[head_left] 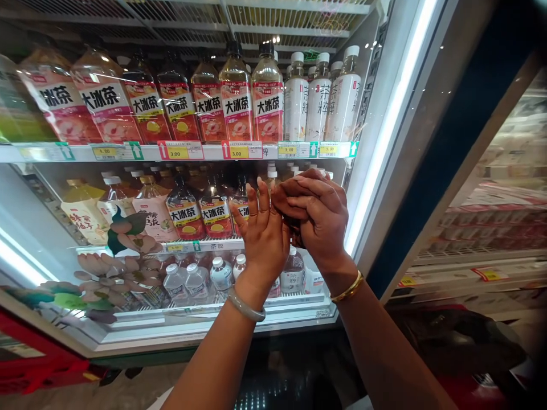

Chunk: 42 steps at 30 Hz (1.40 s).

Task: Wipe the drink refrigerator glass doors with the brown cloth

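Note:
My left hand (265, 242), with a pale bangle at the wrist, is held up in front of the drinks fridge, fingers stretched out and pointing upward. Whether its fingertips rest on the fridge's glass door I cannot tell. Beside it, my right hand (322, 222), wearing a gold bangle, has its fingers closed around a brown cloth (294, 196). The cloth is bunched, and part of it is hidden by my fingers. Behind both hands stand tea bottles (213, 210) on the middle shelf.
Large iced tea bottles (237, 108) and white-labelled bottles (319, 108) line the upper shelf, above price tags (176, 152). Flower shapes (106, 273) overlie the door's lower left. A dark blue post (421, 199) and another stocked shelf unit stand right. Something red (38, 353) is at lower left.

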Motion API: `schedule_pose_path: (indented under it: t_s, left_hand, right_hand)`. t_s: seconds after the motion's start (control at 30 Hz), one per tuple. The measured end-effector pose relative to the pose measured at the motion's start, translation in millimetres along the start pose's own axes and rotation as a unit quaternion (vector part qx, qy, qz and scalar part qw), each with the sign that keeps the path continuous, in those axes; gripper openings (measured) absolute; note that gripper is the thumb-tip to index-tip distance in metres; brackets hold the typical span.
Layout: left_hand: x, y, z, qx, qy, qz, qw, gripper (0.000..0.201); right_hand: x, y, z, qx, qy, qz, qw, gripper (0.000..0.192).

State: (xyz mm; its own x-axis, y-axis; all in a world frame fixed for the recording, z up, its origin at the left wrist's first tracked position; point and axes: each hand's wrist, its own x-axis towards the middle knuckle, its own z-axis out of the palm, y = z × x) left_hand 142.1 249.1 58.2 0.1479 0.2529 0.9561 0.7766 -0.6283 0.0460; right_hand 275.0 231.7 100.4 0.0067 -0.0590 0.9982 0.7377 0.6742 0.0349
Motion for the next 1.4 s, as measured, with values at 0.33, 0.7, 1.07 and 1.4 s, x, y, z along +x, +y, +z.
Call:
schedule_pose_path:
  t_s: [0.33, 0.7, 1.07, 1.4]
  left_hand:
    - [-2, 5, 3.1, 0.009, -0.005, -0.008, 1.0, 0.075]
    - [-4, 2, 5.5, 0.008, 0.001, 0.005, 1.0, 0.078]
    - [-3, 7, 7.7, -0.005, -0.007, -0.026, 1.0, 0.072]
    - [-2, 17, 11.0, -0.058, -0.03, -0.06, 0.996, 0.065]
  right_hand:
    - [10, 19, -27, -0.008, 0.006, 0.025, 1.0, 0.033]
    - [4, 22, -37, 0.011, -0.077, -0.004, 0.997, 0.028]
    - [-34, -1, -22, -0.175, -0.106, 0.047, 0.978, 0.058]
    - [-22, 11, -37, -0.095, -0.096, 0.082, 0.987, 0.074]
